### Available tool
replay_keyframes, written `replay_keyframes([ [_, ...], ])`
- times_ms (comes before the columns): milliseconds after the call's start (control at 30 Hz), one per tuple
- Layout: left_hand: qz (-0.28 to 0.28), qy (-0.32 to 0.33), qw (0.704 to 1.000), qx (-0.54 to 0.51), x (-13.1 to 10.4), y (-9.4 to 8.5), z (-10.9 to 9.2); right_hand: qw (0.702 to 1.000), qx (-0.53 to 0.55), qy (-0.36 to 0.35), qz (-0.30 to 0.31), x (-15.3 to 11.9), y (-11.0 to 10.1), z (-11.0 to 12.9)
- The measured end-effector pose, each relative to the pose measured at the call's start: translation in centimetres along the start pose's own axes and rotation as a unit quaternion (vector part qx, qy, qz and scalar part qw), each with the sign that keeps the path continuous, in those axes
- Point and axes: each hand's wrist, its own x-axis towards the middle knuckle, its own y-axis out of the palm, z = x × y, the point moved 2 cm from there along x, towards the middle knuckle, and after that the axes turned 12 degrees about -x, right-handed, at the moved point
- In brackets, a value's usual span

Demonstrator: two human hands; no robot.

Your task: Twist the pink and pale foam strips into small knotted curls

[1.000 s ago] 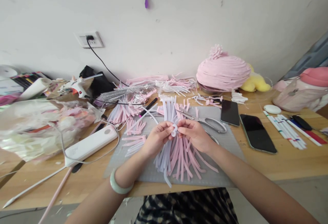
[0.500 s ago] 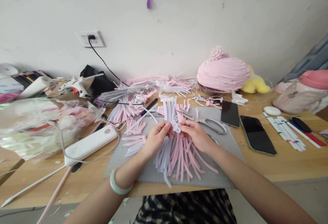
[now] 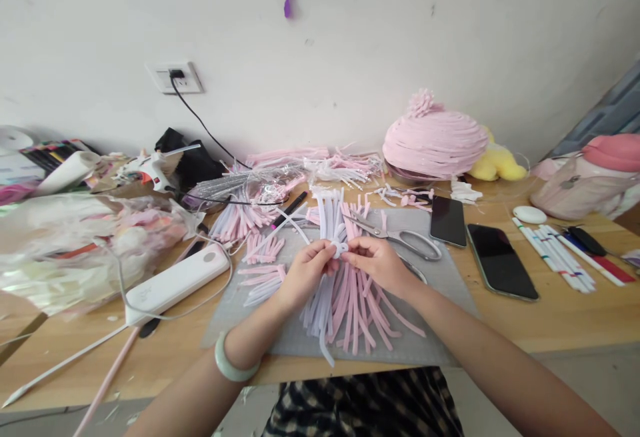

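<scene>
Hands (image 3: 311, 267) closer together, white loop (image 3: 341, 249) turned

The left hand (image 3: 309, 267) and right hand (image 3: 379, 265) pinch a pale loop (image 3: 339, 249) (scissors (image 3: 382, 231) nearby).

- Curled piece (image 3: 340, 249): pale lilac-white.
- Strips (image 3: 350, 307), 6 o'clock: lilac, pink.
- Dome (image 3: 435, 145), 2 o'clock: pink.
- Plush (image 3: 500, 165), 3 o'clock: yellow.
- Bangle (image 3: 229, 367), 7 o'clock: pale green.
- Cloth (image 3: 360, 403), 6 o'clock: black, cream-checked.
</scene>
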Motion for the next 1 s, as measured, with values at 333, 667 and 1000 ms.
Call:
replay_keyframes([
  [333, 0.028, 0.102, 0.986, 0.126, 0.0, -0.7, -0.3, 0.995, 0.078, 0.067, 0.005, 0.1, -0.4, -0.1],
  [667, 0.153, 0.267, 0.847, 0.433, -0.1, -1.3, -1.4, 0.971, 0.172, 0.138, 0.090, -0.2, -0.4, -0.3],
  [1000, 0.052, 0.169, 0.902, 0.394, -0.4, -0.4, -1.8, 0.979, -0.183, -0.069, -0.049, -0.8, -0.9, 1.4],
])
